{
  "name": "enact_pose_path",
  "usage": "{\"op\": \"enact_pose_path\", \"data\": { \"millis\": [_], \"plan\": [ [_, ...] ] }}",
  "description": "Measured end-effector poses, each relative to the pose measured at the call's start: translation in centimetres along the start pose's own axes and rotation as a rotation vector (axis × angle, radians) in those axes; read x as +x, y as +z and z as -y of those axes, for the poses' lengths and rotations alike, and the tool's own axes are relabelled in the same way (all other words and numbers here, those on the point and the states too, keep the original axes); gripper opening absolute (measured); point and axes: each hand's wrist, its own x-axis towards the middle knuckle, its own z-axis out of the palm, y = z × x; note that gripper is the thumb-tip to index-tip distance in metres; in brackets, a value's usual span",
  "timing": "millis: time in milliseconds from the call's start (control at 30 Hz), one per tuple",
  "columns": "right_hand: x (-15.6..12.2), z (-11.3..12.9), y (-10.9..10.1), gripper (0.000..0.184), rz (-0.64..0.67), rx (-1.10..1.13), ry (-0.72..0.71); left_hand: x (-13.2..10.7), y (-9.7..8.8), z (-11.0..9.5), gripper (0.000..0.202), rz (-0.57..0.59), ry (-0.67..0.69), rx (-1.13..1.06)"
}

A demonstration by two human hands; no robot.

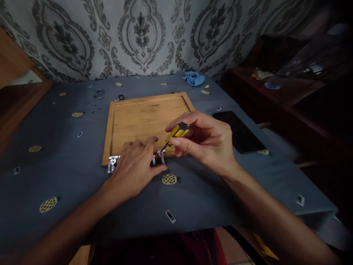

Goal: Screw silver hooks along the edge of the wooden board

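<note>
A wooden cabinet door [146, 117] with a recessed panel lies flat on the table. Metal hinges sit along its near edge: the left hinge [112, 164] is uncovered, and the right hinge [162, 157] is between my hands. My left hand [135, 163] rests over the near edge, fingers bent on the wood, thumb and index finger around the right hinge. In my right hand [208, 140] is a short yellow and black screwdriver [176, 133], pinched by thumb and fingers. Its shaft tilts down to the hinge plate; the screw under the tip is too small to make out.
A black phone [238, 131] lies right of the door. Behind it is a crumpled blue cloth [193, 78]. Small loose metal pieces [93, 108] and a clear round item [98, 94] lie back left. Wooden furniture [19, 99] stands at the left. A patterned curtain hangs behind.
</note>
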Motion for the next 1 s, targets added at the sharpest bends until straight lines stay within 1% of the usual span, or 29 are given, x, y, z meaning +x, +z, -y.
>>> {"op": "enact_pose_path", "data": {
  "millis": [133,200,300,400,467,533,700,767,900,1000],
  "plan": [
    [-0.08,0.13,0.16,0.027,-0.017,0.030,0.000,0.01,0.01,0.10,0.053,-0.003,0.005,-0.009],
    [-0.11,0.17,-0.02,0.024,0.008,0.028,0.000,0.02,0.04,0.15,0.052,-0.005,0.009,-0.017],
    [-0.13,0.22,-0.31,0.028,0.052,-0.019,0.009,0.03,0.11,0.21,0.052,-0.007,0.029,-0.038],
    [-0.15,0.20,-0.25,0.019,0.042,-0.038,-0.018,0.02,0.16,0.19,0.051,-0.013,0.015,-0.020],
    [-0.17,0.14,-0.03,0.016,0.007,-0.036,-0.038,0.00,0.15,0.16,0.050,-0.017,0.009,-0.005],
    [-0.19,0.11,0.21,0.020,-0.047,-0.038,-0.061,-0.02,0.13,0.15,0.050,-0.019,0.016,-0.006],
    [-0.02,0.27,0.35,0.024,-0.241,-0.052,-0.139,-0.10,0.13,0.21,0.054,-0.017,0.022,-0.031],
    [0.07,0.30,0.30,0.026,-0.267,-0.061,-0.135,-0.10,0.15,0.22,0.054,-0.017,0.024,-0.038],
    [0.03,0.03,0.32,0.030,-0.218,-0.098,-0.094,-0.06,0.03,0.13,0.050,-0.014,0.022,-0.040],
    [-0.07,-0.21,0.40,0.030,-0.182,-0.118,-0.095,-0.03,-0.15,0.01,0.049,-0.002,-0.001,-0.023]
  ]
}}
